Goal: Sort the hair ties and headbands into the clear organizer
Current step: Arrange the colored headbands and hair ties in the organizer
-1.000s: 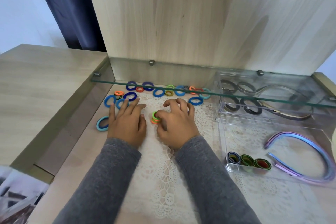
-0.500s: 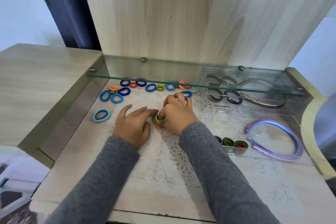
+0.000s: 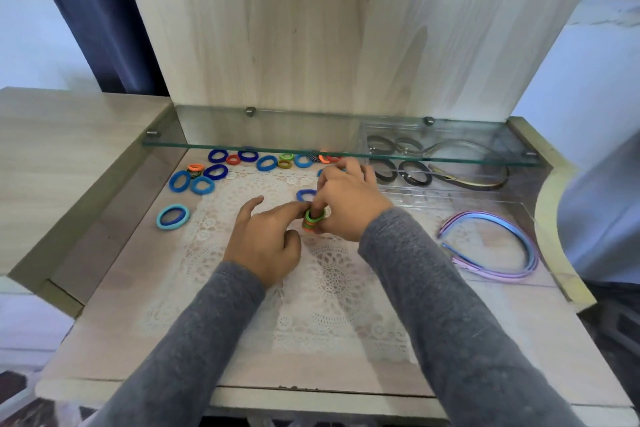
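My right hand (image 3: 349, 204) grips a small stack of green and orange hair ties (image 3: 311, 220) over the lace mat. My left hand (image 3: 265, 239) lies beside it, its index finger touching the stack. Several blue hair ties (image 3: 201, 184) and small orange and green ones (image 3: 285, 160) lie scattered at the back left. A light blue tie (image 3: 173, 217) lies alone at the left. The clear organizer (image 3: 512, 199) stands at the right, holding purple-blue headbands (image 3: 495, 243), black hair ties (image 3: 415, 174) and a dark headband (image 3: 485, 180).
A glass shelf (image 3: 339, 147) juts over the back of the table, above the scattered ties and the organizer's rear. A wooden panel (image 3: 329, 28) rises behind. A raised wooden ledge (image 3: 69, 156) borders the left side. A lace mat (image 3: 311, 288) covers the middle.
The view has pulled back. My right hand has lifted the stacked ties slightly and shifted right, and my left hand has moved in so that its finger touches the stack.
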